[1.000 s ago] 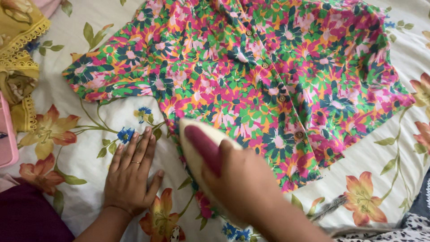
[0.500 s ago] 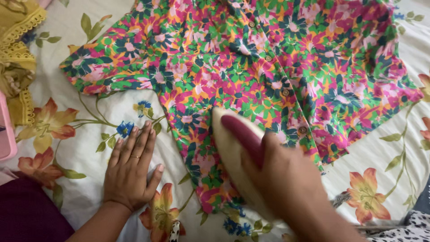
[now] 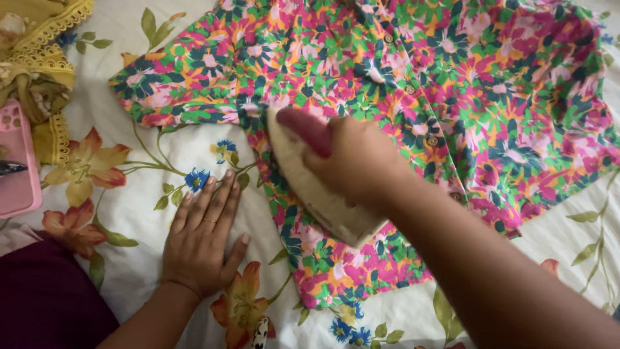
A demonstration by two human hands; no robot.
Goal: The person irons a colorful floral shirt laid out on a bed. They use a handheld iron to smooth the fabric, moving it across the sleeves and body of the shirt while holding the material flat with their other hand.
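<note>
Far left of the shirt: pink case (image 3: 16, 168) at frame edge, yellow lace-trimmed cloth (image 3: 39, 71) above it, dark maroon fabric (image 3: 45, 304) bottom corner

All lies on a bed sheet (image 3: 123, 213), white with orange and blue flower print

Left hand (image 3: 203, 239) just left of the shirt hem, palm down on the sheet, fingers (image 3: 213, 200) spread flat and holding nothing, thin ring on one, not touching the shirt

Floral button shirt (image 3: 413, 129), pink/green/orange, spread flat front-up, short sleeve reaching out to its left, button placket running diagonal right of the iron

Iron (image 3: 316, 187), cream body with magenta handle, sits on the shirt's left front panel below the sleeve seam, tip pointing up-left toward the armpit

Right hand (image 3: 358, 161) on top of the iron, fingers wrapped closed round the handle, forearm running off lower right of the shirt

To do the stroke well, my read: keep the soleplate flat, glide along the panel without pausing, steer the tip short of the buttons, bring the free hand onto the hem to keep the cloth taut, some creasing shows near the lower edge
</note>
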